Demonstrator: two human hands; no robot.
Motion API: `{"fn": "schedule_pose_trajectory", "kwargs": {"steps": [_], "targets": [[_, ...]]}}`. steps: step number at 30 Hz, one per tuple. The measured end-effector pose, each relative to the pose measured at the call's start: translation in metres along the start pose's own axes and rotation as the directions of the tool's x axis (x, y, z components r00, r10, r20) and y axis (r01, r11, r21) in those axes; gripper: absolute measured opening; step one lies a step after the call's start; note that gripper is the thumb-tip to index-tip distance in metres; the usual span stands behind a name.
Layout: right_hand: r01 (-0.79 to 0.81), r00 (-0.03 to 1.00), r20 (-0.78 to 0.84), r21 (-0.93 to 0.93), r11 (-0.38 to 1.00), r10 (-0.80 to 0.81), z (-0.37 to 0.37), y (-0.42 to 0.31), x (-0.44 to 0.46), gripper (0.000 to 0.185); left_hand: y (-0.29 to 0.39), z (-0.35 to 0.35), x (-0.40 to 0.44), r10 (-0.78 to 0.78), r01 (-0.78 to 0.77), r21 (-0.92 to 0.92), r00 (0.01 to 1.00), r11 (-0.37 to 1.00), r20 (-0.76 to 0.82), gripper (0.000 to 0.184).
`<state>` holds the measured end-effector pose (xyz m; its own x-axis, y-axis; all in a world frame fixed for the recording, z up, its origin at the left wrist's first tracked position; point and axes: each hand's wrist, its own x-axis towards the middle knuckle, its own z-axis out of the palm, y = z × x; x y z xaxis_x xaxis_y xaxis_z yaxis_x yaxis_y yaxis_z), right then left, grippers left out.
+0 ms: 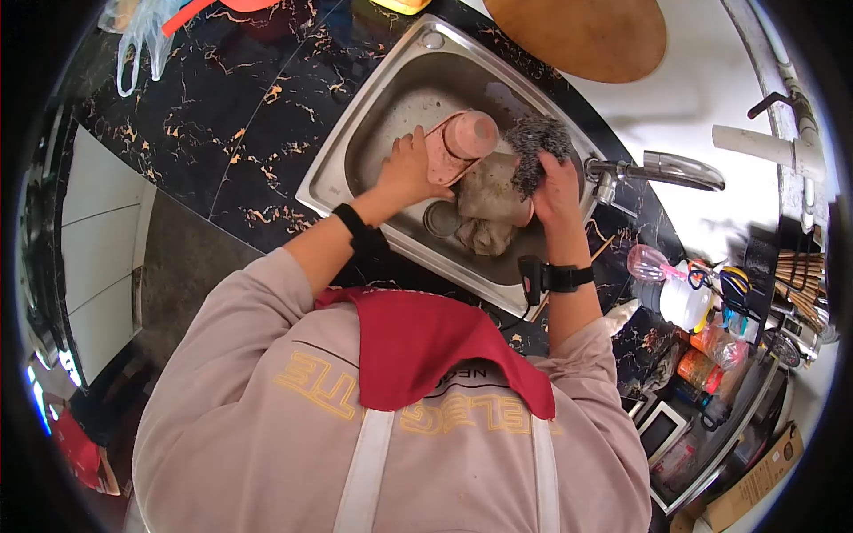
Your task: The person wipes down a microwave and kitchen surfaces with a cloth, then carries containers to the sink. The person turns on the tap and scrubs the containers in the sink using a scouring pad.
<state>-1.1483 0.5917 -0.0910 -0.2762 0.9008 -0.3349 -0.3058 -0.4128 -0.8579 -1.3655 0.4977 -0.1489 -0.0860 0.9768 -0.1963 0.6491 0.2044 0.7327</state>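
Note:
My left hand (410, 169) is wrapped round the side of a pink bottle (453, 147), which lies tilted over the sink (391, 115) with its round end toward the wall. My right hand (557, 191) grips a shaggy dark grey scrubber (537, 147), just right of the bottle and apart from it. Beneath the two hands, a cloudy, soiled-looking container (493, 188) lies in the basin. Below it is a crumpled greyish rag (486, 236). A round dark drain or lid (440, 218) shows beside the rag; which one I cannot tell.
A chrome faucet (657, 171) stands at the sink's right rim. Black marbled countertop (258, 151) runs to the left, with a plastic bag (147, 40) at its far end. A round wooden board (586, 35) leans behind. Jars and utensils (697, 298) crowd the right side.

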Motion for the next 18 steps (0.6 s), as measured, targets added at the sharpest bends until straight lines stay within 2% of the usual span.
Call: {"fn": "schedule_pose_trajectory", "kwargs": {"steps": [1, 2, 3, 4, 6, 7, 9, 10, 12, 13, 15, 16, 18], "targets": [[0.075, 0.995, -0.048, -0.126, 0.989, -0.082, 0.001, 0.004, 0.000, 0.035, 0.012, 0.005, -0.006, -0.060, 0.062, 0.104, 0.998, 0.993, -0.023, 0.113], [0.073, 0.996, -0.046, -0.124, 0.990, -0.079, 0.004, 0.008, 0.003, 0.035, 0.021, 0.009, -0.010, -0.118, 0.126, 0.206, 0.992, 0.970, -0.053, 0.119], [0.252, 0.959, 0.017, -0.513, 0.820, -0.284, 0.016, 0.009, 0.007, 0.034, 0.022, 0.016, -0.008, -0.113, 0.141, 0.254, 0.986, 0.957, -0.121, 0.117], [0.378, 0.886, 0.159, -0.793, 0.478, -0.436, 0.026, 0.014, 0.014, 0.032, 0.021, 0.021, -0.005, -0.117, 0.146, 0.258, 0.985, 0.955, -0.124, 0.117], [0.643, 0.631, 0.526, -0.766, 0.005, -0.570, 0.028, 0.052, 0.039, 0.040, 0.017, 0.025, 0.004, -0.107, 0.135, 0.161, 0.980, 0.978, -0.169, 0.111], [0.644, 0.631, 0.524, -0.765, 0.010, -0.572, 0.038, 0.053, 0.034, 0.040, 0.017, 0.024, 0.006, -0.108, 0.136, 0.166, 0.980, 0.977, -0.169, 0.111], [0.655, 0.667, 0.608, -0.754, -0.050, -0.430, 0.047, 0.054, 0.025, 0.050, 0.016, 0.025, 0.006, -0.125, 0.149, 0.140, 0.978, 0.979, -0.166, 0.105], [0.658, 0.666, 0.610, -0.752, -0.048, -0.430, 0.044, 0.056, 0.024, 0.050, 0.013, 0.028, 0.005, -0.127, 0.151, 0.141, 0.977, 0.978, -0.169, 0.105], [0.830, 0.482, 0.825, -0.538, -0.149, -0.295, 0.034, 0.056, 0.026, 0.049, 0.010, 0.031, 0.003, -0.055, 0.073, 0.065, 0.969, 0.995, -0.241, 0.104], [0.834, 0.476, 0.831, -0.530, -0.151, -0.290, 0.028, 0.054, 0.031, 0.049, 0.010, 0.031, 0.004, -0.059, 0.077, 0.061, 0.967, 0.995, -0.249, 0.104], [0.689, 0.602, 0.633, -0.720, -0.085, -0.487, 0.017, 0.052, 0.044, 0.046, 0.008, 0.034, 0.002, -0.036, 0.070, 0.115, 0.960, 0.991, -0.277, 0.101], [0.693, 0.607, 0.636, -0.717, -0.075, -0.477, 0.010, 0.053, 0.047, 0.046, 0.007, 0.036, -0.001, -0.051, 0.085, 0.113, 0.960, 0.990, -0.276, 0.101], [0.544, 0.758, 0.334, -0.798, 0.260, -0.560, 0.008, 0.047, 0.051, 0.045, 0.008, 0.034, 0.001, -0.053, 0.088, 0.127, 0.966, 0.988, -0.252, 0.105]]}}
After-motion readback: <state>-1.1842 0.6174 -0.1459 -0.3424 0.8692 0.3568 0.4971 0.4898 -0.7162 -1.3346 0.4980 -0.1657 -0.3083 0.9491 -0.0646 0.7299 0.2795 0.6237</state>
